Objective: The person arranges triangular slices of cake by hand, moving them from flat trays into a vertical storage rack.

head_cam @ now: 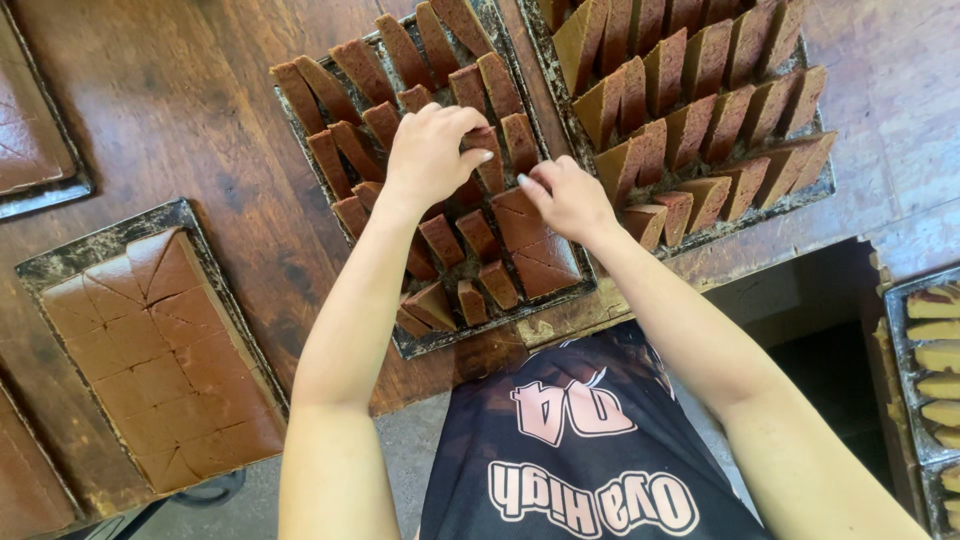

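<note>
Wooden counter carries a middle tray of brown slabs. Left hand pinches an upright slab at 12 o'clock; right hand, fingers curled, touches the flat block at 3 o'clock.

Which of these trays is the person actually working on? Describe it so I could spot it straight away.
On the dark wooden table, find the middle tray, right under both hands. Its brown slabs are mostly tipped up on edge, with a few flat ones left near the right hand. The tray to the left lies flat, only scored; the upper right one stands fully tipped.
</note>
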